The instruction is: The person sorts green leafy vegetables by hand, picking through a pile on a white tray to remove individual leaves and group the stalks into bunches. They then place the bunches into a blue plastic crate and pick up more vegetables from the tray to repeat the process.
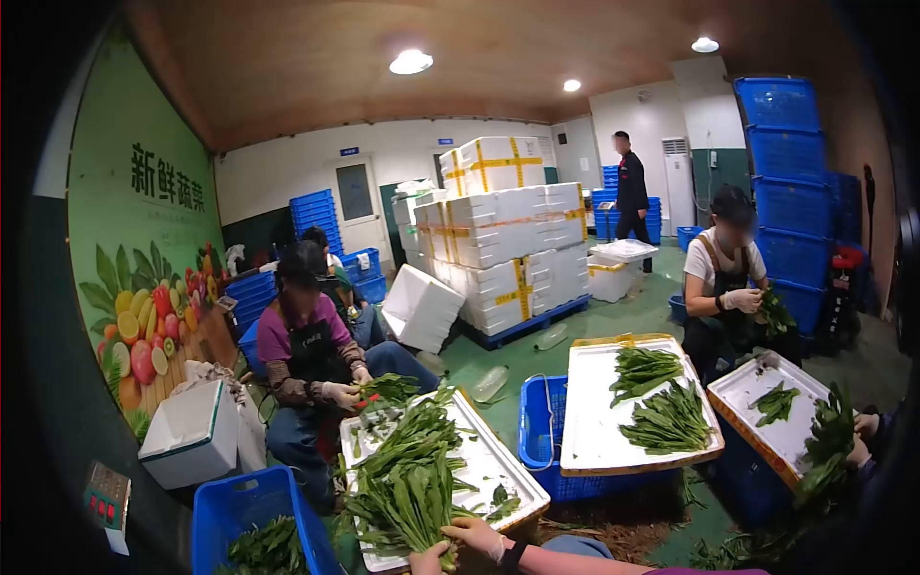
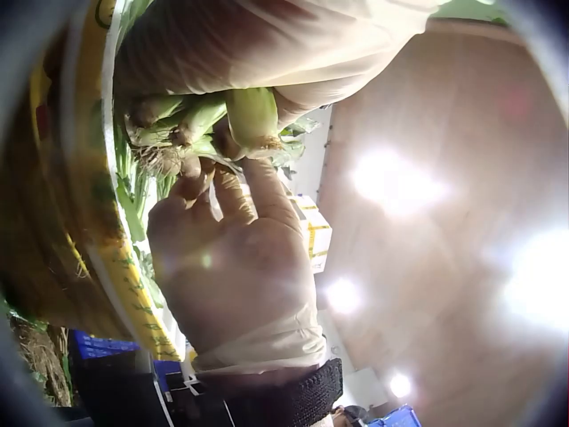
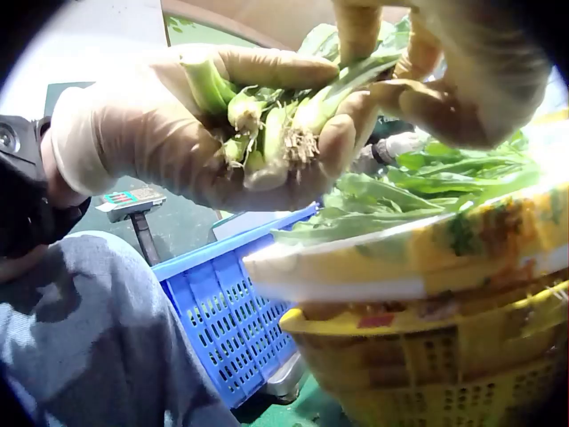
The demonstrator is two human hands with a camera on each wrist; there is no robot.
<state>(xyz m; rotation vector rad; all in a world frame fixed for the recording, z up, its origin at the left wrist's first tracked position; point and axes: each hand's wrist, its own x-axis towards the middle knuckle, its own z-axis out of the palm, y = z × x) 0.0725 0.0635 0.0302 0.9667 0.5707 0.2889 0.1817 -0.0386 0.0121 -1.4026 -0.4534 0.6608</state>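
Gloved left hand [image 3: 196, 133] sits closest to the right wrist view, palm turned up, fingers and thumb curled round the root ends of a small bunch of greens [image 3: 267, 124]; we read that grip as clamped on the bunch. Our right hand [image 3: 462, 71] is just above and to the side, fingers bent onto the leafy stalks of the same bunch, so that grip is closed on it too, though blur hides exactly how the thumb lies. From the left wrist view the left hand [image 2: 236, 267] has its fingertips on the cut stubs of the bunch [image 2: 222, 116] and the right hand [image 2: 267, 40] wraps over the stalks above. In the head view both hands, left [image 1: 426, 559] and right [image 1: 479, 535], meet at the near edge of a white foam lid [image 1: 498, 470] where a big loose pile of greens [image 1: 407, 470] lies, the held stalks touching that pile. Under the lid we see a yellow basket [image 3: 427, 365], with a blue crate [image 3: 231, 311] just beside our knee. Step in hand, as we judge it: gathering and evening up stalks into one bunch, roots lined up in the left palm. A next move would call for keeping the left grip tight at the roots while the right hand frees itself for more stalks or trimming, without letting the stems fan out. Bunch sits inside both grips, roots in the left, stalks under the right, right over the lid's near rim.
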